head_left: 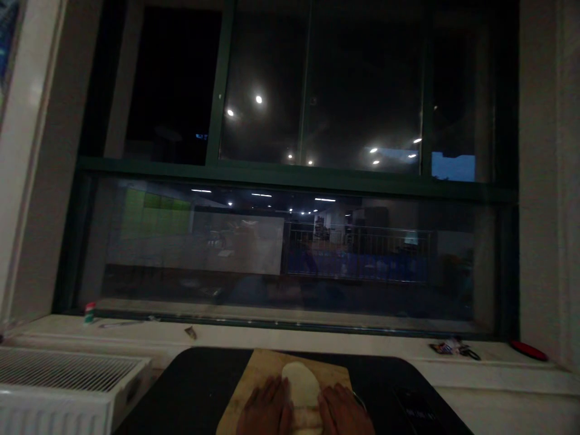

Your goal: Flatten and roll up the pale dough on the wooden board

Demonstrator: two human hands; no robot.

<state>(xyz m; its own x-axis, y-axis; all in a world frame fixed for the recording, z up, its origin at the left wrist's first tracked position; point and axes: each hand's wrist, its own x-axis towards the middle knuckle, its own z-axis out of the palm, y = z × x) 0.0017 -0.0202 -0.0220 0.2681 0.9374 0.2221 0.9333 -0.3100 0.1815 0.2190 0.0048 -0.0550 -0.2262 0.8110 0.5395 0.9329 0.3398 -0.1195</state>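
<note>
A flattened, pale oval piece of dough (301,382) lies on a wooden board (240,389) at the bottom of the head view. My left hand (266,406) rests at its left edge, fingers stretched forward over the board. On the other side, my right hand (343,411) lies at the dough's right edge, fingers also extended. Between the hands a faint tan band crosses the near part of the dough; whether it is a rolling pin under my palms I cannot tell. Dim light hides what is beneath both hands.
The board lies on a dark table (181,393). A dark phone-like object (414,411) is at its right. A white radiator (67,393) stands left. The windowsill (281,339) holds a red-and-green container (89,312), a small scrap (191,332), a small bundle (453,347) and a red oval object (528,350).
</note>
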